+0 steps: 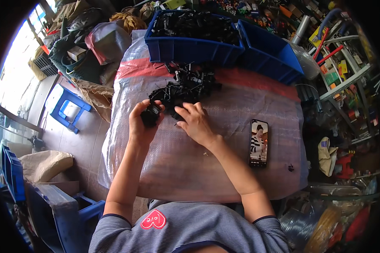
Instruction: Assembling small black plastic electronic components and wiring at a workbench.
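Observation:
My left hand (139,122) is wrapped round a small bunch of black plastic parts (150,115), held just above the wrapped surface. What kind of parts they are is too small to tell. Close beside it, my right hand (195,123) has its fingers bent toward the thumb at the near edge of a pile. Dark bits show at its fingertips, but what they pinch is hidden. The loose pile of black plastic parts (185,86), some with shiny metal bits, lies just beyond both hands.
A blue bin (194,49) full of black parts stands behind the pile, next to another blue bin (270,55). On the white woven sheet (215,177) lies a lit phone (259,143). A blue stool (67,105) is at left; a cluttered metal rack (346,84) is at right.

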A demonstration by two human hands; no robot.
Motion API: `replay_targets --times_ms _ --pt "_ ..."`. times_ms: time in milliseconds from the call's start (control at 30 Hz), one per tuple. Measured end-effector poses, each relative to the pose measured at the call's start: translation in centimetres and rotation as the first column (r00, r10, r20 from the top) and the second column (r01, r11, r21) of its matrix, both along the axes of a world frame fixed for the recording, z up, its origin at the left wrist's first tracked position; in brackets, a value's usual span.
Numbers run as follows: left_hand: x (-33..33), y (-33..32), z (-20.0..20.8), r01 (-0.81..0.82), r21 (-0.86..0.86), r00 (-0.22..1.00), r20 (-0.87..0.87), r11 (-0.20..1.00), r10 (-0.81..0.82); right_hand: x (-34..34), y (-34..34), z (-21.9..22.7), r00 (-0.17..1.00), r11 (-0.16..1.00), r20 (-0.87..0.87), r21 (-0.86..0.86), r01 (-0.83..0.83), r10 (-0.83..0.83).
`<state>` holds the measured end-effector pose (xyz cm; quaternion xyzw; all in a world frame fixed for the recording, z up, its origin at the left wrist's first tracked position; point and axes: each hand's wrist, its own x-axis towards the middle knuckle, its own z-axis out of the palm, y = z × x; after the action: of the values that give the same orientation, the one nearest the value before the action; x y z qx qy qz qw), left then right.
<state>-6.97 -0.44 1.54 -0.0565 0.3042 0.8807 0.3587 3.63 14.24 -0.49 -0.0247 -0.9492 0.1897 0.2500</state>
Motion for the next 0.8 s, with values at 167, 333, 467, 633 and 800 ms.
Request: replay_targets --times_ms 167,333,467,633,800 --pt "-0.4 -0.6 -0.6 0.045 0.083 0.994 0.098 0.996 -0.053 1.2 0.9 -1.1 1.000 0.999 0.001 0.053 -0.004 0.004" --pt "0.2 -0.2 -1.0 0.202 0.148 0.979 -0.002 0.968 -0.204 4.4 2.3 0.2 0.997 0.997 -0.072 -0.070 0.013 -0.018" --pt "1.5 0.8 -0.3 0.225 0.091 0.973 0.030 0.970 -0.228 6.0 1.9 3.4 0.982 0.968 -0.187 -0.248 -0.044 -0.004" --pt "2.1 0.9 -1.1 0.494 0.071 0.867 -0.113 0.867 -0.485 6.7 0.8 4.6 0.957 0.954 -0.278 -0.254 -0.160 0.086" --pt "3.8 1.3 0.5 0.492 -0.362 0.767 -0.249 0.791 -0.591 6.8 0.9 3.5 0.961 0.970 -0.247 -0.178 -0.168 0.122"
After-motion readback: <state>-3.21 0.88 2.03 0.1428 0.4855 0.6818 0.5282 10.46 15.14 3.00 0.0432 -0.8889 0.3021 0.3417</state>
